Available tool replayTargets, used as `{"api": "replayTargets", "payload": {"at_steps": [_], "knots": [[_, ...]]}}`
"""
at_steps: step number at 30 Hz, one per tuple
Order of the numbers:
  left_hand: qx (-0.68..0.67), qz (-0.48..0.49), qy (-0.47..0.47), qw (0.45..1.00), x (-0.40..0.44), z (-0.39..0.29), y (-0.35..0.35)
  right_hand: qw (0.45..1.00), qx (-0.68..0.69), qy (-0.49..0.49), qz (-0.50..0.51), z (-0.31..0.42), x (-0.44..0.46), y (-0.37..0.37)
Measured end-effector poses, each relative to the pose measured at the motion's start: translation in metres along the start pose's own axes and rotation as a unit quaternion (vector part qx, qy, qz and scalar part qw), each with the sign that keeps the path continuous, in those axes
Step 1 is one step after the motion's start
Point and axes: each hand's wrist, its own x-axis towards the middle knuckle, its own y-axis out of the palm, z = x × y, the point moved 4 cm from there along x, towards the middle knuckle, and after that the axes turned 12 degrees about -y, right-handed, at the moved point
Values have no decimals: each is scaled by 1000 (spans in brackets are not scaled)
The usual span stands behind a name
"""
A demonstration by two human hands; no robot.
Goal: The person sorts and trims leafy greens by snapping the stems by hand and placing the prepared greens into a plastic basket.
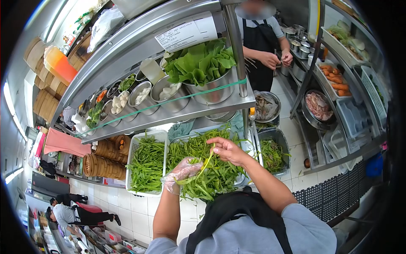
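Observation:
My left hand (185, 169), in a clear plastic glove, is closed around some green leafy stems above a heap of long-leaved greens (215, 169). Bare, my right hand (228, 151) pinches the upper end of a yellowish-green stem (207, 158) that runs down toward the glove. The heap lies in front of me on the counter, over a tray. Left of it, a white plastic basket (130, 180) holds cut green stems. On the right, a dark bin (283, 166) contains loose leaves and stems.
A steel shelf (169, 122) above the greens bears metal pots of vegetables and a large pot of leaves. Bamboo steamers (101, 165) stand at left. Behind the counter is a co-worker (260, 46) in a black apron. A rack (327, 161) with carrots and meat stands at right.

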Motion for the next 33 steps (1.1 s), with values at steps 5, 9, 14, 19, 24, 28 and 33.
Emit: {"api": "replayTargets", "payload": {"at_steps": [5, 9, 14, 19, 24, 28, 33], "knots": [[143, -151, -30, 978, -33, -50, 20, 980, -181, -42, -76, -1, 1, -9], [194, -324, 72, 923, -46, -74, 24, 973, -210, -35, -87, -3, 1, -10], [304, -197, 164, 918, -21, -67, 43, 974, -221, -4, -59, 1, 3, 0], [362, -221, 282, 861, -9, -68, 58, 978, -197, -8, -62, 5, -3, -9], [251, -133, 209, 936, 3, -67, 58, 984, -169, -16, -54, 8, -9, -9], [253, -159, 226, 927, 14, -61, 44, 970, -233, -8, -66, 12, -12, -3], [205, -179, 235, 933, 27, -55, 40, 947, -295, -80, -101, 26, -13, 10]]}}
